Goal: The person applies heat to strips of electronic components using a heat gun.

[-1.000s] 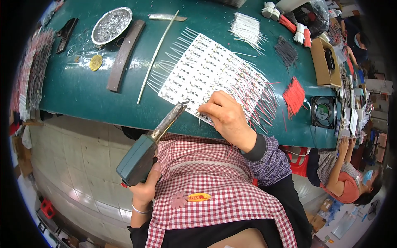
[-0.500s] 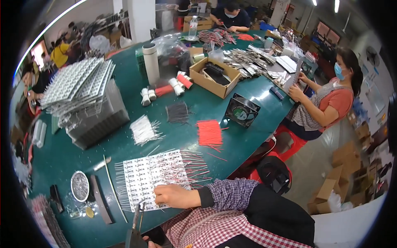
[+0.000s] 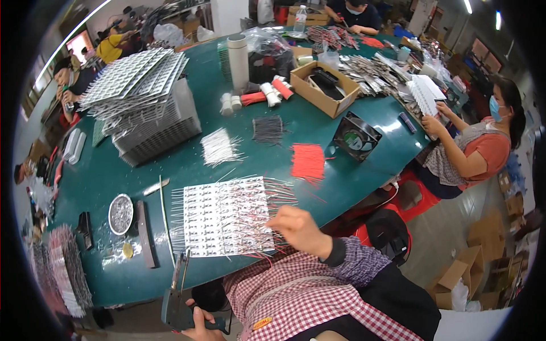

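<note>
Green table, wired white panel near its front edge. Right hand, fingers curled loosely, now at the panel's right edge, off centre. Left hand grips soldering tool, now drawn below the table edge: a pause in soldering, likely.

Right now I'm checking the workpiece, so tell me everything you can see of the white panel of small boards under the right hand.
The white panel lies flat on the green table near its front edge. It looks like a rigid sheet gridded into many small boards, speckled with tiny dark parts. Thin wires, pale and reddish, bristle from its left, right and bottom edges. The right hand rests at its lower right corner among the wires. A thin pale rod lies along its left side.
</note>
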Action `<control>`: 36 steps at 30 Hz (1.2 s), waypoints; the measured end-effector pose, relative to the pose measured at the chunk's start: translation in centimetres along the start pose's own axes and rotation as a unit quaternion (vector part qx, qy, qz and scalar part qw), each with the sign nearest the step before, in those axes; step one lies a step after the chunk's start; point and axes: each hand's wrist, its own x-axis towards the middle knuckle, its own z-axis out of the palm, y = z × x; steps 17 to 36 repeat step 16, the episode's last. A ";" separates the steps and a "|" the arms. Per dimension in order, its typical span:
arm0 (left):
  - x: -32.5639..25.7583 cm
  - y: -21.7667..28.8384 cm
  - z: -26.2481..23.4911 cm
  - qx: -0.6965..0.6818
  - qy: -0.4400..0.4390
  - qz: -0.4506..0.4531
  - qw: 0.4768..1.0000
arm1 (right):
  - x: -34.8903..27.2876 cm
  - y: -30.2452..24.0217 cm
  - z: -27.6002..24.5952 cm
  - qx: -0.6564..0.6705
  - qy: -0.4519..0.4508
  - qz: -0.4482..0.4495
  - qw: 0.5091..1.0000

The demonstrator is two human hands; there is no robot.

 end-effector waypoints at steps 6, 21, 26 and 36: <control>2.0 -0.7 -0.1 0.000 0.058 0.076 0.995 | 2.0 0.8 -4.0 -0.025 0.055 0.059 0.996; 3.0 -3.8 -1.6 -0.045 0.108 0.009 0.993 | 10.9 4.5 -4.5 -0.131 0.064 -0.022 0.989; 3.0 -3.8 -1.6 -0.045 0.108 0.009 0.993 | 10.9 4.5 -4.5 -0.131 0.064 -0.022 0.989; 3.0 -3.8 -1.6 -0.045 0.108 0.009 0.993 | 10.9 4.5 -4.5 -0.131 0.064 -0.022 0.989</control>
